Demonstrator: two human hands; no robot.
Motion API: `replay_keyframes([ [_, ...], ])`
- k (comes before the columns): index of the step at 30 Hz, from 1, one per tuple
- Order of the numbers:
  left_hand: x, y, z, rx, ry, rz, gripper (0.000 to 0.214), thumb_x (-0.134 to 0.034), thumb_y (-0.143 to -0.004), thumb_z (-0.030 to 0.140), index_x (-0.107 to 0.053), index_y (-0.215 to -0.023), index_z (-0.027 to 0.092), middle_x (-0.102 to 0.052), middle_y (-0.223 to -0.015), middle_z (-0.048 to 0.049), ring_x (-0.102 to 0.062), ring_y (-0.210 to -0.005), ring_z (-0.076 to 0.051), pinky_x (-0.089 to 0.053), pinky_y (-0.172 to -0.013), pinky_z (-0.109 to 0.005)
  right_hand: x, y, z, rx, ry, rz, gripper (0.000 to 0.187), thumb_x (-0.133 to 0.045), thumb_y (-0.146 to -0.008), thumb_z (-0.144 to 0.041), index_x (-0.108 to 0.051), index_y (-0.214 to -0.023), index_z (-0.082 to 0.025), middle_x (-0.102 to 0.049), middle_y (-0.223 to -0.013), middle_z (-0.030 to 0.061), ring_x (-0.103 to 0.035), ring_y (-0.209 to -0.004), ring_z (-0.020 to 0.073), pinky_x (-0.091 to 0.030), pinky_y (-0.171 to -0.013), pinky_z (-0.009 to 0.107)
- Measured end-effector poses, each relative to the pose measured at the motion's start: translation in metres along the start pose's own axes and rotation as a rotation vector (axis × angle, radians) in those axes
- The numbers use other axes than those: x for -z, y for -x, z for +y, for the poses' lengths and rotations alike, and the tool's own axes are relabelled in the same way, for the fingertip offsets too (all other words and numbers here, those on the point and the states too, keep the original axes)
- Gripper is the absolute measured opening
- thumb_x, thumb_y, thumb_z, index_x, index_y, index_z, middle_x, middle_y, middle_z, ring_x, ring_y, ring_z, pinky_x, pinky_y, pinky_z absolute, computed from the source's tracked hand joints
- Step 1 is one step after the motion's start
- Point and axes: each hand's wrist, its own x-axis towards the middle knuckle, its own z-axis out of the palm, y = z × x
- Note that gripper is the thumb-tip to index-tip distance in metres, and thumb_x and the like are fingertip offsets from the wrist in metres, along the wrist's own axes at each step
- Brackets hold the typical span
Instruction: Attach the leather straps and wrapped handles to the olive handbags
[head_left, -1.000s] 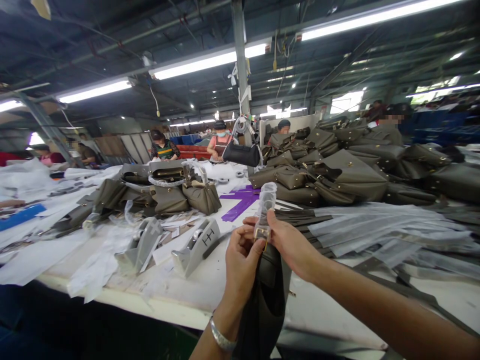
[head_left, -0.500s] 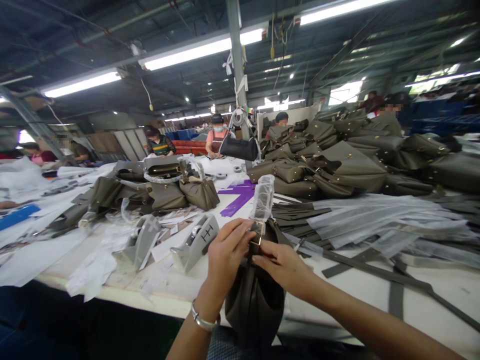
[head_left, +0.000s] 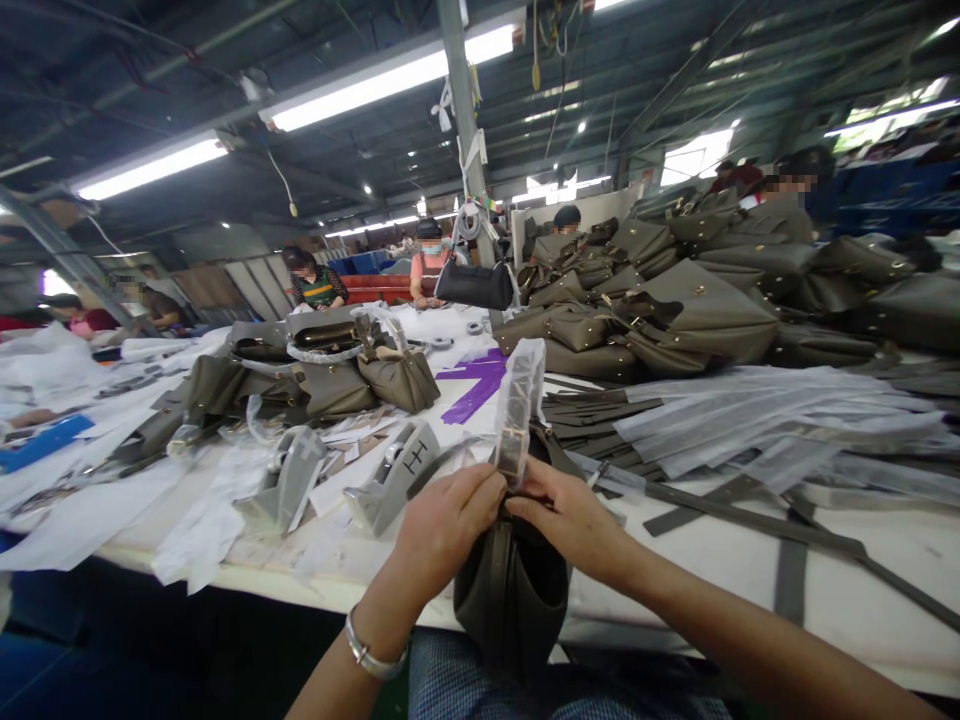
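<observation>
An olive-grey handbag (head_left: 513, 590) hangs over the near table edge onto my lap. A strap end with a gold buckle, wrapped in a clear plastic sleeve (head_left: 519, 412), sticks up from its top. My left hand (head_left: 444, 526), with a silver bracelet at the wrist, is closed on the bag's top just left of the buckle. Opposite it, my right hand (head_left: 564, 515) pinches the same spot from the right, fingertips at the sleeve's base.
Two grey tape dispensers (head_left: 392, 476) stand left of my hands among white paper scraps. Finished bags (head_left: 397, 378) sit behind them; a big pile of bags (head_left: 697, 315) fills the right. Plastic sleeves (head_left: 757, 415) and loose straps (head_left: 750, 515) lie right. Several people work at the far end.
Both hands and the bag have come down and closer to me. The wrapped buckle now stands above my fingers, and my fingers have closed tighter around its base.
</observation>
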Motion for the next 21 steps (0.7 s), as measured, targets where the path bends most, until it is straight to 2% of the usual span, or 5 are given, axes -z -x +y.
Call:
replay_keyframes([
  [4,-0.001,0.019,0.005,0.2,0.259,-0.075,0.014,-0.052,-0.097,0.02,-0.064,-0.104,0.019,-0.07,-0.101,-0.0059,-0.069,-0.088,-0.017,-0.056,-0.078,-0.026,0.008,0.005,0.004,-0.01,0.132,0.062,0.059,-0.062,-0.088,-0.025,-0.043,-0.144,-0.022,-0.076,-0.101,0.0013,-0.069,-0.096,0.0224,-0.051,-0.092,0.037],
  [8,-0.003,0.031,0.001,0.557,0.568,-0.006,0.03,-0.058,-0.094,0.03,-0.058,-0.122,0.02,-0.07,-0.11,-0.0081,-0.068,-0.1,-0.02,-0.055,-0.088,-0.03,0.016,0.028,0.003,0.197,0.448,0.101,0.041,-0.054,-0.095,-0.036,-0.053,-0.134,-0.025,-0.067,-0.128,0.006,-0.057,-0.124,0.0236,-0.031,-0.114,0.047],
  [14,-0.008,0.024,-0.004,0.501,0.785,-0.372,0.029,-0.072,-0.083,0.04,-0.071,-0.102,0.018,-0.074,-0.097,-0.0053,-0.068,-0.093,-0.023,-0.053,-0.086,-0.031,0.007,0.066,0.013,0.358,0.694,-0.026,0.021,-0.066,-0.088,-0.044,-0.069,-0.097,-0.026,-0.076,-0.092,0.0011,-0.062,-0.114,0.025,-0.009,-0.119,0.055],
  [17,-0.004,0.012,-0.004,0.54,0.771,-0.314,0.025,-0.07,-0.084,0.04,-0.073,-0.092,0.017,-0.074,-0.087,-0.0041,-0.068,-0.083,-0.02,-0.052,-0.079,-0.029,0.02,0.056,0.016,0.454,0.776,0.065,0.02,-0.06,-0.095,-0.032,-0.068,-0.079,-0.022,-0.074,-0.077,-0.0012,-0.068,-0.097,0.0187,-0.011,-0.119,0.052],
  [21,-0.001,-0.007,0.002,0.666,0.615,-0.125,0.028,-0.067,-0.085,0.044,-0.071,-0.086,0.016,-0.071,-0.078,-0.0034,-0.065,-0.071,-0.017,-0.049,-0.066,-0.026,0.057,0.018,0.016,0.569,0.894,0.233,0.018,-0.06,-0.094,-0.035,-0.07,-0.086,-0.022,-0.075,-0.086,0.0012,-0.068,-0.096,0.0186,-0.017,-0.119,0.051],
])
